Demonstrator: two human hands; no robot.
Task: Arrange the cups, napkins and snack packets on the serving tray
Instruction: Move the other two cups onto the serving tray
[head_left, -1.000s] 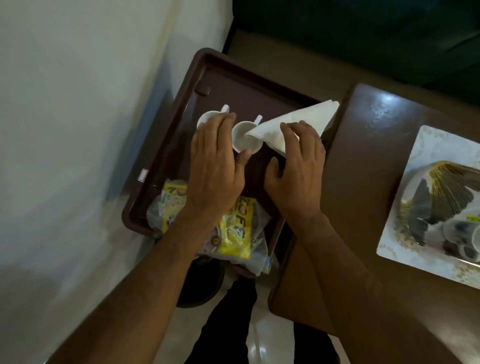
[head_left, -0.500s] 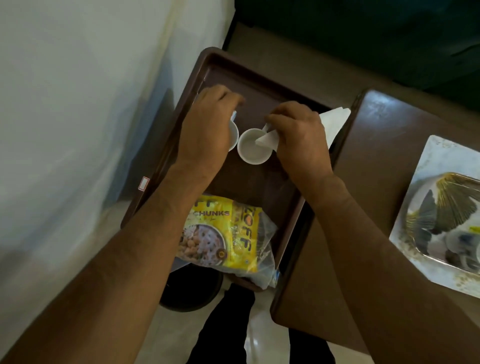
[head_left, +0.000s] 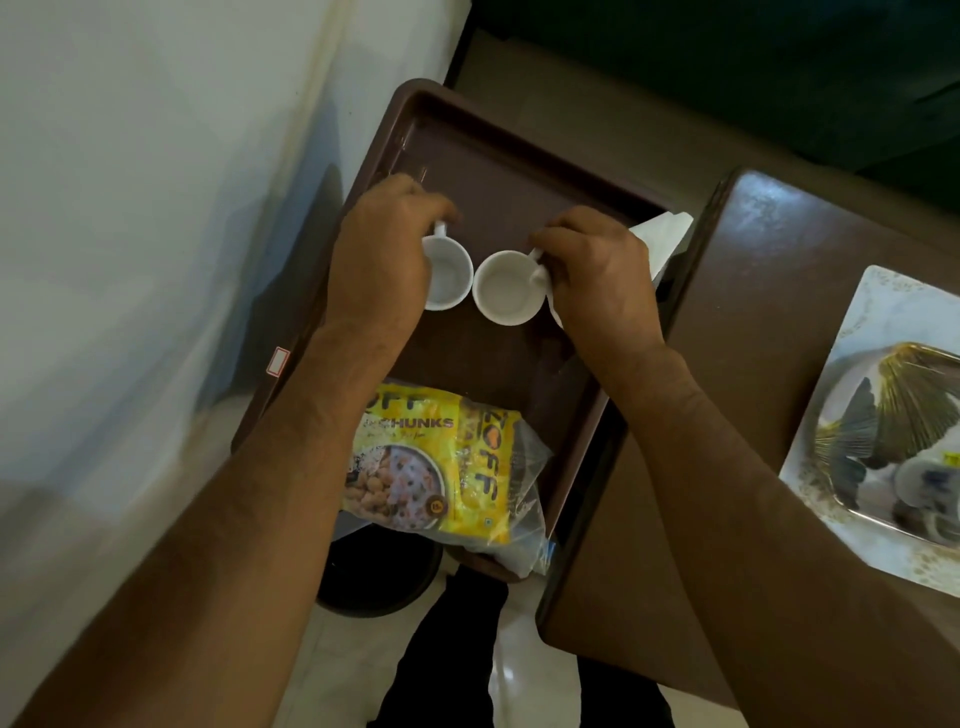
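A dark brown serving tray (head_left: 498, 171) holds two small white cups side by side. My left hand (head_left: 382, 257) grips the left cup (head_left: 447, 275) by its handle. My right hand (head_left: 597, 275) pinches the handle of the right cup (head_left: 504, 288). A white napkin (head_left: 662, 244) lies at the tray's right rim, mostly hidden behind my right hand. A yellow snack packet (head_left: 441, 467) in clear plastic rests at the tray's near end, sticking over the edge.
A brown table (head_left: 727, 415) stands right of the tray, carrying a patterned white plate (head_left: 883, 322) with a fan-shaped object. A white wall is close on the left. A dark round bin (head_left: 374, 577) and my legs are below the tray.
Both hands have shifted from lying over the packet and napkin to the cup handles. The napkin has been let go at the right rim. The cups now sit slightly apart.
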